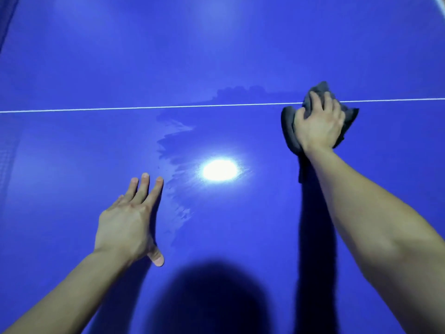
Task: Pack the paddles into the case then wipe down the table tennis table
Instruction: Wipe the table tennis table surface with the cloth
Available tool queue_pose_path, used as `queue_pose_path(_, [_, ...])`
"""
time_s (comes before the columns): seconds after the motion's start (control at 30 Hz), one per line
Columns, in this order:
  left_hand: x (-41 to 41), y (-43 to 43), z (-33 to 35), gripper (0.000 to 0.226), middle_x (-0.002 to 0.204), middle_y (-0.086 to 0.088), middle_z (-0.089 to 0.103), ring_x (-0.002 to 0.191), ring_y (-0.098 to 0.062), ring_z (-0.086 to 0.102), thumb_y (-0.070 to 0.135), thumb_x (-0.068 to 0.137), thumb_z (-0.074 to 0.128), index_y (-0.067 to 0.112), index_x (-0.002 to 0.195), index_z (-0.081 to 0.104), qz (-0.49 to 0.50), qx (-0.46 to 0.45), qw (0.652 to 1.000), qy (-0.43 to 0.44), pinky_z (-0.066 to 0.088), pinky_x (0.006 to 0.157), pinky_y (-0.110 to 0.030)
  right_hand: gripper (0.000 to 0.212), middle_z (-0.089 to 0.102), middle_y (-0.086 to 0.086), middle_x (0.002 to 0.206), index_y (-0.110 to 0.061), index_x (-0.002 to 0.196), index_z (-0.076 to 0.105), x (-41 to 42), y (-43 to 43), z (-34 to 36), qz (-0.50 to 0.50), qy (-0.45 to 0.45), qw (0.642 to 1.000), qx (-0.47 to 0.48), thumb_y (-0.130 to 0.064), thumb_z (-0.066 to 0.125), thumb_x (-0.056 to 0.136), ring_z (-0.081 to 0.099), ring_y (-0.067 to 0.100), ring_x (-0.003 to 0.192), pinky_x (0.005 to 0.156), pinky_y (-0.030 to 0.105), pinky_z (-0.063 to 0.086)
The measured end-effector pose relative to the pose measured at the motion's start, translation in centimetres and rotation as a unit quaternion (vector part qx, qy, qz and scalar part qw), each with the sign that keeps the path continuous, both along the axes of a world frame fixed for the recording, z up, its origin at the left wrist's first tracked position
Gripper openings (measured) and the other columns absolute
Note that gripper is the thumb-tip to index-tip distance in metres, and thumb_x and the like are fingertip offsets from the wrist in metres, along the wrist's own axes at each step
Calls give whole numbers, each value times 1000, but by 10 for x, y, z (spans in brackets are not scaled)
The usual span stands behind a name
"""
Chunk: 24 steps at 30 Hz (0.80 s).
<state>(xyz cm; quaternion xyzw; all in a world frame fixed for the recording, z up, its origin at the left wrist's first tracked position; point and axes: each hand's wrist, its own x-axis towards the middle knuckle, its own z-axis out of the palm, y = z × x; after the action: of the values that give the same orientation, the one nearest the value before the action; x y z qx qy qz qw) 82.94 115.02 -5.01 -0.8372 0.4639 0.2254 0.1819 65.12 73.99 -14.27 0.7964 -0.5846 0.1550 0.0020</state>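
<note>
Fingers point(313, 100) of the right hand point(317, 127) curl over a crumpled dark grey cloth point(289, 133), gripping it and pressing it onto the glossy blue table-tennis bench point(96, 56), right on the thin white line point(144, 108) that crosses it. Nearer the person, the left hand point(125, 227) lies flat on the bench, its fingers straight and slightly spread, holding nothing. Between the two hands are darker damp streaks point(175, 138) and a bright round light reflection point(219, 170).
</note>
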Motion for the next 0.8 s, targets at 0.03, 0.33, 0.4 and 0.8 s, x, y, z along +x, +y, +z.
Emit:
queue_pose_path(0.03, [0, 0, 0, 189, 178, 6, -20, 166, -14, -7, 79, 27, 94, 35, 165, -27, -3, 0, 1000, 0, 50, 103, -33, 65, 47, 11, 168, -26, 155, 58, 6, 4, 0, -34, 2, 999, 22, -46, 37, 96, 41, 38, 154, 127, 56, 29])
queue_pose_path(0.33, [0, -2, -1, 191, 177, 9, -22, 165, -12, -8, 77, 25, 95, 37, 164, -30, 8, 11, 1000, -2, 51, 104, -33, 61, 46, 8, 170, -29, 153, 62, 171, 206, 14, 364, 7, 929, 61, -46, 52, 96, 37, 38, 157, 129, 53, 22])
queue_pose_path(0.4, [1, -2, -2, 190, 176, 11, -23, 165, -11, -9, 77, 25, 95, 39, 163, -30, 12, 17, 1000, 0, 52, 102, -34, 59, 48, 8, 168, -29, 152, 63, 169, 199, 12, 415, 1, 908, 58, -47, 53, 97, 39, 37, 157, 129, 51, 24])
queue_pose_path(0.8, [5, 4, -2, 189, 179, 6, -13, 166, -17, 12, 80, 22, 95, 37, 166, -21, 3, 4, 1000, -5, 49, 78, -35, 64, 44, 17, 169, -17, 154, 58, 73, 129, 10, 124, 8, 991, 41, -49, 44, 100, 37, 43, 156, 129, 58, 24])
